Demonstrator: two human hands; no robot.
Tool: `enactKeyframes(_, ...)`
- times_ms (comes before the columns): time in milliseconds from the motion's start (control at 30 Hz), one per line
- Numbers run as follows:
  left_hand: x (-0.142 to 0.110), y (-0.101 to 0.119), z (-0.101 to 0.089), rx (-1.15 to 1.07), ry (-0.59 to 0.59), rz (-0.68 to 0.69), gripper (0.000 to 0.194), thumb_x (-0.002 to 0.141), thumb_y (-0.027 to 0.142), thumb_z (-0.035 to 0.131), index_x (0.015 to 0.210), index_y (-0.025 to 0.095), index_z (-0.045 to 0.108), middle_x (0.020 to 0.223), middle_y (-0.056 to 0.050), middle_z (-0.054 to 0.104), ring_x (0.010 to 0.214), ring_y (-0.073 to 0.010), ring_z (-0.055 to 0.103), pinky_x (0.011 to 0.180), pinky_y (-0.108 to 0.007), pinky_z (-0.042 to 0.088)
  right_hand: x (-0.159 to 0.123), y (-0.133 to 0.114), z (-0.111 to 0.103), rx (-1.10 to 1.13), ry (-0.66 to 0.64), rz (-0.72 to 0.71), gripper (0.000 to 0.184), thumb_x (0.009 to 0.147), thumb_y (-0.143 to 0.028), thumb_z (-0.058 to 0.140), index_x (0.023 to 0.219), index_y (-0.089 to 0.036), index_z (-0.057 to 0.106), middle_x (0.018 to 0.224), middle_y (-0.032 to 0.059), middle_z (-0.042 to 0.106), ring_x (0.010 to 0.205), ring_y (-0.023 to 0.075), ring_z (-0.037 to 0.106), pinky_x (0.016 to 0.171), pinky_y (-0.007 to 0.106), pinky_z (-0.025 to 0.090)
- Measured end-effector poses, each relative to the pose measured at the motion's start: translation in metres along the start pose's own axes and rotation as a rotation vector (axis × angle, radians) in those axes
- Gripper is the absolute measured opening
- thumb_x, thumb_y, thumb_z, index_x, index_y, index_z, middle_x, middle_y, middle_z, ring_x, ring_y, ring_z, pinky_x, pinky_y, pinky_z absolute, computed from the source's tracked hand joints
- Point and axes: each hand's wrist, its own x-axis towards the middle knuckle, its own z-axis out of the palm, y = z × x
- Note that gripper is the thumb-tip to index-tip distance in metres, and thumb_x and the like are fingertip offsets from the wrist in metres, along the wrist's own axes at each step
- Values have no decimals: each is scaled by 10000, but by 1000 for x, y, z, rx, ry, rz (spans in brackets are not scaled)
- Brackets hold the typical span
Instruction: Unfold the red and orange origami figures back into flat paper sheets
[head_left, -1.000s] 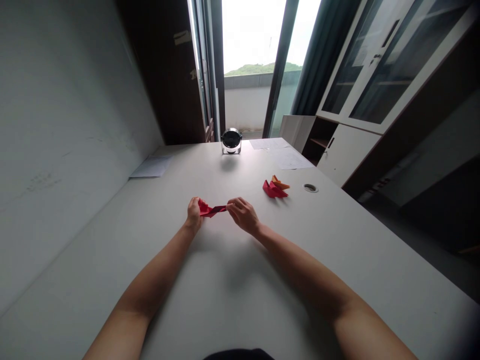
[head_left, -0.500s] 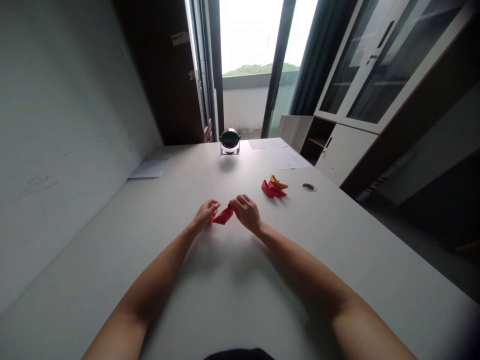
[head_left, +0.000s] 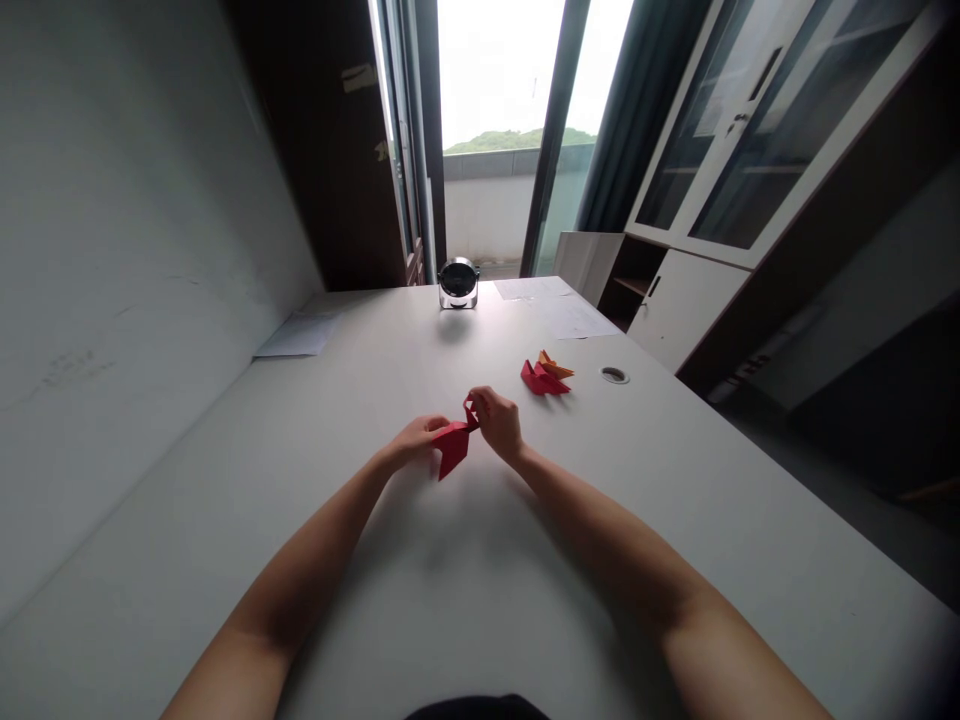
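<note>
A folded piece of red paper hangs just above the white table between my two hands. My left hand pinches its left side, fingers closed on the paper. My right hand grips a small upturned flap at the paper's upper right end, fingers curled shut. Its lower point dips toward the table. Both forearms reach in from the bottom of the view.
Two finished folded paper figures, one red and one orange, lie to the right beyond my hands. A round cable hole is near them. A small desk fan and loose white sheets sit at the far end.
The paper was stretched flat between my hands; my hands came together and the paper now hangs as a broader pointed shape. My right hand has pulled up a small flap.
</note>
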Motion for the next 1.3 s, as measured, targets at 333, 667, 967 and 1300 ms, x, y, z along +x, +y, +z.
enactKeyframes(333,-5,6,31,240,200,288,342,812,258,645,1145,215,580,844,-23,676,729,-170,613,655,-271,439,2,-3,2,134,15,157,306,987,-398,414,888,-211,634,713,9,682,601,141,596,628,247,434)
enactKeyframes(667,-11,13,36,778,328,556,61,881,196,566,917,206,615,858,-39,617,760,-164,553,699,-280,415,-1,7,13,32,-134,188,256,937,-365,461,838,-229,654,682,-5,677,563,138,553,601,243,389)
enactKeyframes(967,3,-6,31,281,403,371,184,844,308,596,729,165,594,680,-13,583,613,-122,496,583,-249,372,2,10,11,63,-108,263,281,936,-376,442,843,-220,656,655,-2,659,583,149,566,617,250,405)
enactKeyframes(1300,16,-15,15,-333,541,117,266,788,414,623,889,168,636,783,-35,665,656,-134,575,614,-255,430,2,23,15,85,-73,270,259,928,-382,459,850,-221,647,721,5,657,639,161,554,629,266,416)
